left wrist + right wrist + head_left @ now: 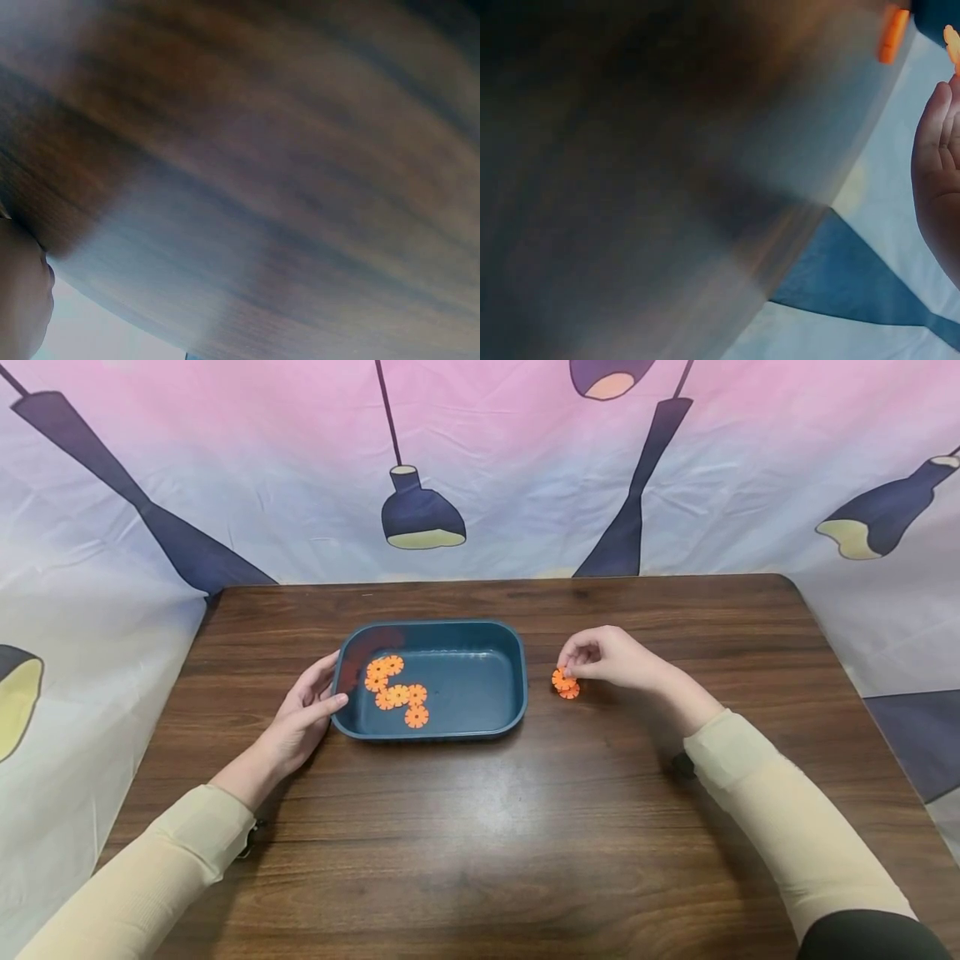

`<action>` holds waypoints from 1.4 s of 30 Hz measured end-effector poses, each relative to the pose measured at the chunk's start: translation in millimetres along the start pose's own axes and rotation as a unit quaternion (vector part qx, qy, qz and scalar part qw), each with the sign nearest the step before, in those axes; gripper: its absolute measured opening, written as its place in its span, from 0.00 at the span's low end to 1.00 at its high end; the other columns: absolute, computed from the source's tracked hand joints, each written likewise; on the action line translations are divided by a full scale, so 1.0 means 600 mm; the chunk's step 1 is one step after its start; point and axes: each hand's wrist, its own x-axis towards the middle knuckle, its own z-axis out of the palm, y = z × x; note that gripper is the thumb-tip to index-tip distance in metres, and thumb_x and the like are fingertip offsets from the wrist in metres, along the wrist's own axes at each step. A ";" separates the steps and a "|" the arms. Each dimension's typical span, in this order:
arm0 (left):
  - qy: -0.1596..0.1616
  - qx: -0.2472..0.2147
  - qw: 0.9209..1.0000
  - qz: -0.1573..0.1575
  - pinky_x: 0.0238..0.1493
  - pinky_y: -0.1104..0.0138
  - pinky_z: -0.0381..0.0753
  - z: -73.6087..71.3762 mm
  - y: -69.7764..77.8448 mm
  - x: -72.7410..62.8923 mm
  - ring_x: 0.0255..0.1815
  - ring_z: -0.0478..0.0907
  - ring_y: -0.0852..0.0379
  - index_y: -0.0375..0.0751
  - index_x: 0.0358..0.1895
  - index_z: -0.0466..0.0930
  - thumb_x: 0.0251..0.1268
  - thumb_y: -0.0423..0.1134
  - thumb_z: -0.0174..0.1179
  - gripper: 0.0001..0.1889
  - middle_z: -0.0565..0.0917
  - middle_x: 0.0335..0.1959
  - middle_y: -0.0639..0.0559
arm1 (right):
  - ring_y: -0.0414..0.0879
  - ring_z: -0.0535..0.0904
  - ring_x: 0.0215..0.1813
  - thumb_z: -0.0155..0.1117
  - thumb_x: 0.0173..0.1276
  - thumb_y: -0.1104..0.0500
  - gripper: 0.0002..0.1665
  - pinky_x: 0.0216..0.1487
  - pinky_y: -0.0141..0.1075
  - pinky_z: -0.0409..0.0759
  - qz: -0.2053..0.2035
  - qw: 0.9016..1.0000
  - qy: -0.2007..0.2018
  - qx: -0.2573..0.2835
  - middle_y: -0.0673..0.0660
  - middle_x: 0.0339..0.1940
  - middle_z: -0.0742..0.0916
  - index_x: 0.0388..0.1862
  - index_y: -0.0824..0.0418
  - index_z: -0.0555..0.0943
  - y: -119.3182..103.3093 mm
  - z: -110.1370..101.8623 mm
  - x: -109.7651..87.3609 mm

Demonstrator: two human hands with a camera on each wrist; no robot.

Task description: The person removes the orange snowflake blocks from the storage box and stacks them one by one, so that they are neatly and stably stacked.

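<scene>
A dark blue rectangular tray (472,693) sits on the table, several orange notched plastic discs (417,717) lying in its left half. My left hand (300,714) grips the tray's left end, thumb over the rim and fingers along the outer wall. To the right of the tray, my right hand (607,656) pinches an orange notched disc (562,680) between thumb and fingertips. A second orange disc (571,692) shows just below it on the table. In the right wrist view the held disc (952,46) is at the fingertips, apart from the other disc (894,36).
The brown wood-grain table (480,860) extends around the tray, its back edge against a hanging cloth (510,468) printed with lamps. The left wrist view shows mostly blurred tabletop (262,165), with part of the hand at its lower left.
</scene>
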 end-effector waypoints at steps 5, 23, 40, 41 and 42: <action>0.000 -0.001 1.000 0.003 0.68 0.77 0.75 0.001 0.001 0.001 0.75 0.69 0.63 0.47 0.81 0.64 0.79 0.24 0.52 0.31 0.70 0.76 0.56 | 0.40 0.79 0.37 0.72 0.72 0.66 0.03 0.41 0.29 0.79 0.004 1.000 -0.009 0.002 0.58 0.35 0.89 0.42 0.64 0.89 0.014 -0.001 -0.001; -0.001 0.007 1.000 -0.002 0.68 0.78 0.75 -0.001 0.001 0.001 0.75 0.69 0.65 0.48 0.81 0.63 0.79 0.25 0.52 0.32 0.70 0.76 0.58 | 0.40 0.82 0.38 0.70 0.71 0.70 0.04 0.42 0.28 0.81 0.002 0.999 -0.041 0.002 0.59 0.37 0.91 0.42 0.65 0.89 0.036 0.003 0.006; -0.007 0.010 1.000 -0.005 0.68 0.78 0.76 -0.005 -0.001 -0.001 0.74 0.70 0.66 0.47 0.82 0.61 0.80 0.25 0.51 0.32 0.69 0.75 0.58 | 0.44 0.81 0.38 0.70 0.70 0.71 0.04 0.42 0.28 0.80 0.001 0.999 -0.035 -0.023 0.59 0.35 0.90 0.40 0.65 0.89 0.038 0.012 0.012; -0.007 0.009 1.000 -0.004 0.68 0.78 0.76 -0.005 -0.001 0.000 0.74 0.70 0.66 0.47 0.82 0.61 0.80 0.25 0.51 0.31 0.69 0.75 0.58 | 0.45 0.81 0.38 0.70 0.70 0.71 0.04 0.42 0.27 0.80 0.001 0.999 -0.035 -0.023 0.59 0.35 0.90 0.40 0.65 0.89 0.039 0.012 0.012; -0.006 0.008 1.000 -0.004 0.68 0.78 0.76 -0.004 -0.001 0.000 0.74 0.71 0.65 0.48 0.82 0.62 0.80 0.24 0.51 0.31 0.69 0.75 0.58 | 0.45 0.81 0.39 0.70 0.70 0.71 0.05 0.42 0.27 0.80 0.002 0.999 -0.035 -0.024 0.59 0.35 0.90 0.40 0.65 0.89 0.038 0.012 0.012</action>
